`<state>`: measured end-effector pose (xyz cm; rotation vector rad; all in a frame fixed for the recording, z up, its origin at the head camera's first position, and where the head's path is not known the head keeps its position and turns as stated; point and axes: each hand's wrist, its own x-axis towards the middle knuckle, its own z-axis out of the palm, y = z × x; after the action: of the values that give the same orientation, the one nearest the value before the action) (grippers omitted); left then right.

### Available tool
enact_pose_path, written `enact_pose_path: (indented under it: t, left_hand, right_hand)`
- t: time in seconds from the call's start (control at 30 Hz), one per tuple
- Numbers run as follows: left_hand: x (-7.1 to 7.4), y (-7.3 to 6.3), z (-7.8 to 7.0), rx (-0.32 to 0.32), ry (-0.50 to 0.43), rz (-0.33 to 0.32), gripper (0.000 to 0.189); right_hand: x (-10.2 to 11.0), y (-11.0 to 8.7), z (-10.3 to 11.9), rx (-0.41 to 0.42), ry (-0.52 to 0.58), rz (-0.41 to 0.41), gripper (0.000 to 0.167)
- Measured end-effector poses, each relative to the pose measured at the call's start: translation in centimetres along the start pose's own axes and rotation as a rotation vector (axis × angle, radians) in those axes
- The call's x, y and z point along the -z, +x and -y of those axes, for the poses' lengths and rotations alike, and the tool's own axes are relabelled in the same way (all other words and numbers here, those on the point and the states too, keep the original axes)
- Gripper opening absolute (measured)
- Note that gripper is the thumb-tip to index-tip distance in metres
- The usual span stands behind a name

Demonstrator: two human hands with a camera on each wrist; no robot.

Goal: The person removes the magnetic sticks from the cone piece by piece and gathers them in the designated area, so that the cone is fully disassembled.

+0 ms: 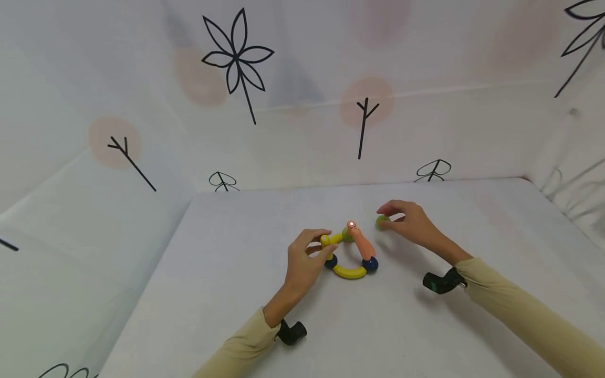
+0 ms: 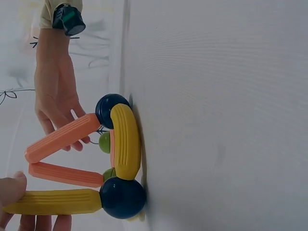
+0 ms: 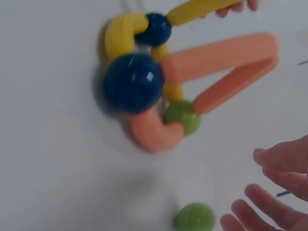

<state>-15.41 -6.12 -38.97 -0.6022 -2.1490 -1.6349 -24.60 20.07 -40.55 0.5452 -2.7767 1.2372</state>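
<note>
My left hand (image 1: 302, 262) pinches a straight yellow rod (image 2: 62, 201) between thumb and fingers. The rod's lower end meets a navy ball (image 2: 123, 198) of a small ring structure of balls and curved bars. Two straight orange rods (image 3: 219, 55) rise from a second navy ball (image 3: 134, 83) and a green ball (image 3: 183, 117), leaning together at their tops. A curved yellow bar (image 1: 350, 272) joins the navy balls at the front. Beyond the ring to the right, my right hand (image 1: 408, 223) hovers with fingers spread over a loose green ball (image 3: 195, 219), apart from it in the right wrist view.
The structure stands on a white-covered table (image 1: 227, 294). Behind it hangs a pale cloth backdrop (image 1: 302, 142) with line-drawn plants. A dark wrist camera (image 1: 443, 282) sits under the right sleeve, and another (image 1: 291, 333) under the left.
</note>
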Motion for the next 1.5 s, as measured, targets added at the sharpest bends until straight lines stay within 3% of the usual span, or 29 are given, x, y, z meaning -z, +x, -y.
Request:
enact_pose_path:
  t: [0.13,0.37,0.53,0.77,1.0,1.23,1.5]
  left_hand:
    - [1.1,-0.6,0.1,0.046,-0.009,0.000,0.024]
    - [2.4,-2.1,3.2,0.124,0.014,0.039,0.022]
    - [3.4,-3.1,3.6,0.181,0.106,0.074,0.018]
    - [4.0,-3.4,3.9,0.271,0.240,0.200,0.015]
    - [4.4,-3.0,4.4,0.300,0.304,0.343,0.015]
    - [2.9,-1.6,4.8,0.245,0.287,0.405,0.010]
    - [-0.4,0.8,4.5,0.181,0.240,0.317,0.024]
  right_hand:
    - [0.0,-0.6,2.2,-0.001,0.033,0.031,0.024]
    - [-1.4,-1.9,5.3,0.052,0.116,0.059,0.033]
    - [-2.8,-2.3,6.0,0.088,0.142,0.035,0.037]
    - [-3.2,-2.7,5.4,0.126,0.137,-0.070,0.027]
    - [-2.4,-4.0,5.3,0.094,0.132,-0.103,0.023]
    - [-1.5,-6.0,4.9,0.087,0.178,-0.119,0.025]
    - [-1.2,-7.8,4.3,0.089,0.190,-0.124,0.025]
